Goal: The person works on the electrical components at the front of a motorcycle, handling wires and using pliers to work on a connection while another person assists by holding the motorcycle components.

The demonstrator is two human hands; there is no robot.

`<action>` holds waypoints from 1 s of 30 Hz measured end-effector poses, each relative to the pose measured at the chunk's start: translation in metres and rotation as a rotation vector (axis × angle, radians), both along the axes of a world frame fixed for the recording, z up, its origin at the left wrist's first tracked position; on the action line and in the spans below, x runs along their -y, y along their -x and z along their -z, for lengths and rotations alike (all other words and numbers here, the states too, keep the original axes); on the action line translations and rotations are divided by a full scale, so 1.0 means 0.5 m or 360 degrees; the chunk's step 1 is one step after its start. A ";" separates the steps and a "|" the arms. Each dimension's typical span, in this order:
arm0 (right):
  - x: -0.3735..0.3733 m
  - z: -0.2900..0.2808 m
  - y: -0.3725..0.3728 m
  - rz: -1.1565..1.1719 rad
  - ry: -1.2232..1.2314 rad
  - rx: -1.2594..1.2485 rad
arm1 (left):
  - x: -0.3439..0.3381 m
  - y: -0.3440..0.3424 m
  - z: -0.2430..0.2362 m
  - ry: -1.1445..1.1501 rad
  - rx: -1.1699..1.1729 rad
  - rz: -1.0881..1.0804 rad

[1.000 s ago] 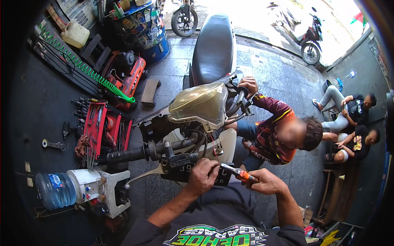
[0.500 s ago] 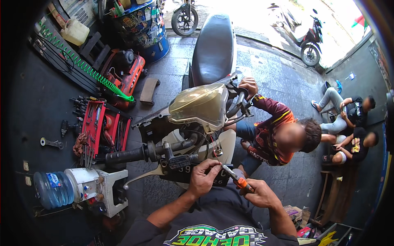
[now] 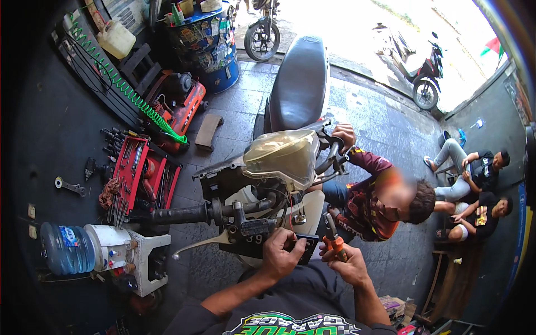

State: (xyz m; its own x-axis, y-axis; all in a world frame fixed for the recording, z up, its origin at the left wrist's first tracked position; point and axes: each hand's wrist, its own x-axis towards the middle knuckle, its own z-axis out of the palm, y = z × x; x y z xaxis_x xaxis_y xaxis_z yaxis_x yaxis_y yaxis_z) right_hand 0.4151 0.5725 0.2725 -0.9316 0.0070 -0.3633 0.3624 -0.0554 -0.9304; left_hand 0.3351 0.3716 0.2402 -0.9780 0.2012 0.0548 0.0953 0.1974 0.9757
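Observation:
My left hand [image 3: 280,254] is closed in a pinch on a thin red wire [image 3: 291,216] that hangs down from the motorcycle's front. Its fingers hide the wire's end. My right hand [image 3: 349,265] grips pliers with orange handles [image 3: 338,244], their metal jaws pointing up and away from the wire. Behind my left hand is the dark number plate [image 3: 254,239]. Above it are the cloudy headlight [image 3: 282,156] and the bare handlebar with its black grip [image 3: 181,214] and a brake lever [image 3: 201,244].
A person [image 3: 379,195] crouches right of the motorcycle, one hand on the handlebar. A red tool tray [image 3: 132,181], water jug [image 3: 68,248] and air compressor [image 3: 187,106] stand left. Two people sit by the right wall near a wooden bench [image 3: 460,279].
The pliers have moved off the wire and turned upright in my right hand. My left hand keeps its pinch. The whole view has shifted slightly.

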 end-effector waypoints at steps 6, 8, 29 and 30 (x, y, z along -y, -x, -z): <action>0.008 0.004 0.002 0.0029 -0.0047 0.0055 | 0.007 -0.005 0.011 0.0084 -0.0262 0.0001; 0.010 0.003 0.002 0.0047 -0.0045 0.0083 | 0.009 -0.005 0.013 0.0119 -0.0369 -0.0018; 0.034 0.063 -0.002 0.0407 -0.0110 -0.0168 | 0.012 0.020 0.023 0.0147 -0.0547 0.0006; 0.032 0.067 0.004 0.0399 -0.0134 -0.0201 | 0.020 0.011 0.033 0.0192 -0.0493 0.0020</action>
